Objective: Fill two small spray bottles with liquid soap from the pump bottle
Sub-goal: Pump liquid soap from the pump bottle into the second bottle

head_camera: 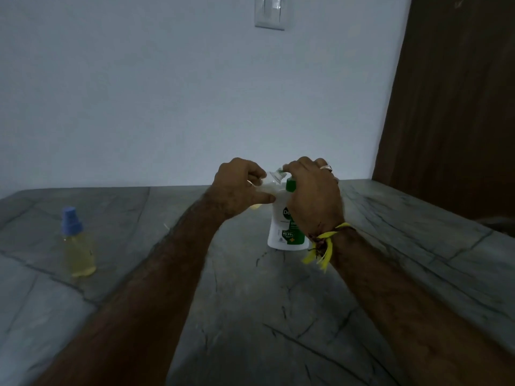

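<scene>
- At the middle of the grey stone counter [250, 316] stands the white pump bottle [281, 232], upright, with its green pump head [290, 185] under the right hand [312, 196], whose fingers curl down over the pump.
- Just left of the pump, the left hand [239, 188] grips a small clear spray bottle [274, 179], uncapped and tilted toward the spout; its yellowish lower part shows below the thumb, but most of the body is hidden.
- Far to the left, well apart from both hands, the second spray bottle [78, 246] stands capped in blue and holding yellow liquid; it looks already filled.
- Likely risk: the small neck is narrow, so if it drifts off the spout during a press, soap would run down the bottle and over the fingers.
- Pressing hard on the pump could also rock the pump bottle, since only the pressing hand steadies it.
- A yellow thread band [324, 246] hangs from the right wrist beside the label, and could brush it.
- Behind, a wall switch [269, 12] and a dark wooden door [459, 107]; neither obstructs.
</scene>
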